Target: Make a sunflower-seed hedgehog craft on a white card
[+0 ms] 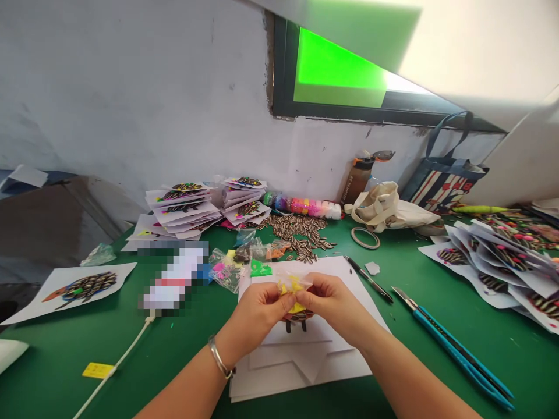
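Observation:
My left hand and my right hand meet over a stack of white paper sheets on the green table. Both pinch a small clear plastic bag with yellow bits between fingers and thumbs. Just below the hands, partly hidden, a seed-covered picture lies on the top sheet. A silver bracelet is on my left wrist.
A pile of sunflower seeds, small bags of coloured bits, finished seed pictures in stacks and at right, a tape ring, pen, blue utility knife, bottle, bags and white cable.

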Motion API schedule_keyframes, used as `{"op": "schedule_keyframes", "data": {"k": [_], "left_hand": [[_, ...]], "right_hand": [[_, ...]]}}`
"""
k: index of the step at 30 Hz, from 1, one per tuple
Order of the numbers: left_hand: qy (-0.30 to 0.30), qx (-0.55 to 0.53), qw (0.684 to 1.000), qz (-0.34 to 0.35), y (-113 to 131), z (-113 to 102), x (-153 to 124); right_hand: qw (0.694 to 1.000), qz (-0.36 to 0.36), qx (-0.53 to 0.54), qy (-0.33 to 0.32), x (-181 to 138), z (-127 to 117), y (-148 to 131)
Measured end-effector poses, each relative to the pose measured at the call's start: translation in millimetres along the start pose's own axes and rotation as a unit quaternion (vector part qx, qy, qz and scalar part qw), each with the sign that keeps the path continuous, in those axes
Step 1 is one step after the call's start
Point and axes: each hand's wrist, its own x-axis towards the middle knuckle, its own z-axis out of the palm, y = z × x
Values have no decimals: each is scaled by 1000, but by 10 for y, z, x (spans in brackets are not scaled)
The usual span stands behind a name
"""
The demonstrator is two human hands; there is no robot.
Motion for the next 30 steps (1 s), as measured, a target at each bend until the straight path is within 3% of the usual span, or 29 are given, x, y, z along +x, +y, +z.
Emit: {"op": "schedule_keyframes", "data": {"k": [6, 17, 23, 30], "left_hand": [[17, 16, 1000, -4, -19, -34, 3], [23, 17, 1000, 5, 36, 6, -17], [16, 23, 999, 21, 52, -27, -22], [21, 29, 999, 31, 58, -16, -24]], "right_hand": [[999, -12, 39, -29, -34, 29, -78], [1000, 2, -17, 20, -5, -4, 2], [999, -13, 19, -31, -52, -11, -100], [1000, 3, 21, -14, -32, 30, -56]]}}
